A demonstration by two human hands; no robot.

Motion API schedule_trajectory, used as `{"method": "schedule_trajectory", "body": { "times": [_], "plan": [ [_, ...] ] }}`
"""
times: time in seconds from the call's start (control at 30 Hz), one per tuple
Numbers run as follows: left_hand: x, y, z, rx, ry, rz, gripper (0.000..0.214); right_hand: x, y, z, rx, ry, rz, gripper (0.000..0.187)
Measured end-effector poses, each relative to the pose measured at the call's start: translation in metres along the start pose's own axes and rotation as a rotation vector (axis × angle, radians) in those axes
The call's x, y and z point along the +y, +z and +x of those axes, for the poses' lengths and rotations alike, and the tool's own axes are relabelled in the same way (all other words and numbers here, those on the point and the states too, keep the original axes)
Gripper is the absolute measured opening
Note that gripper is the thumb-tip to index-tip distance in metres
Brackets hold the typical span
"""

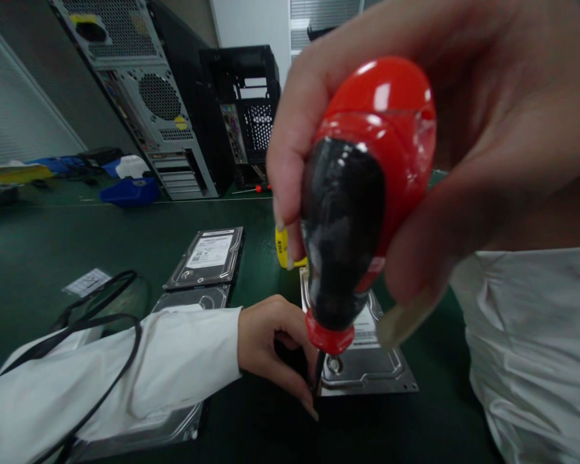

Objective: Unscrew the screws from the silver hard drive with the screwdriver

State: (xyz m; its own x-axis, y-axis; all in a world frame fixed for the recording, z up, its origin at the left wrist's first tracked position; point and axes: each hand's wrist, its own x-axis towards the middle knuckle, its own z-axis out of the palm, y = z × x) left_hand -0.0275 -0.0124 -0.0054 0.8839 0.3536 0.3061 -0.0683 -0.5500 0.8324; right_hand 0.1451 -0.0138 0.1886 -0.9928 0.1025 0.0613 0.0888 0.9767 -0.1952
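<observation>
My right hand (464,129) fills the upper right, very close to the camera, gripping the red and black handle of a screwdriver (357,193). Its shaft points down to the near left corner of a silver hard drive (367,367) lying on the green mat. My left hand (275,341), in a white sleeve, rests at that same corner with its fingertips beside the shaft's tip. The tip itself is hidden behind my fingers.
Two more hard drives (207,258) lie in a row to the left, another (140,432) under my left arm. A black cable (101,303) loops over the sleeve. Two computer towers (149,96) stand at the back, with blue bins (130,190) and a yellow-handled tool (283,248).
</observation>
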Motion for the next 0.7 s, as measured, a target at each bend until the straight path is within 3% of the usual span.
{"method": "schedule_trajectory", "body": {
  "times": [0.13, 0.27, 0.5, 0.7],
  "plan": [
    [0.001, 0.0, 0.001, -0.008, -0.013, 0.021, 0.014, -0.004, 0.007, 0.003, 0.074, 0.069, -0.105, 0.07],
    [0.001, 0.0, 0.002, -0.014, -0.031, 0.013, 0.013, -0.009, 0.014, 0.0, 0.151, 0.145, -0.051, 0.07],
    [-0.001, 0.002, -0.001, -0.02, -0.034, -0.028, 0.012, 0.0, -0.001, -0.001, 0.006, 0.033, -0.026, 0.071],
    [0.0, 0.003, 0.0, -0.011, -0.024, -0.024, 0.009, -0.003, -0.01, 0.007, 0.047, -0.036, 0.189, 0.065]
  ]
}}
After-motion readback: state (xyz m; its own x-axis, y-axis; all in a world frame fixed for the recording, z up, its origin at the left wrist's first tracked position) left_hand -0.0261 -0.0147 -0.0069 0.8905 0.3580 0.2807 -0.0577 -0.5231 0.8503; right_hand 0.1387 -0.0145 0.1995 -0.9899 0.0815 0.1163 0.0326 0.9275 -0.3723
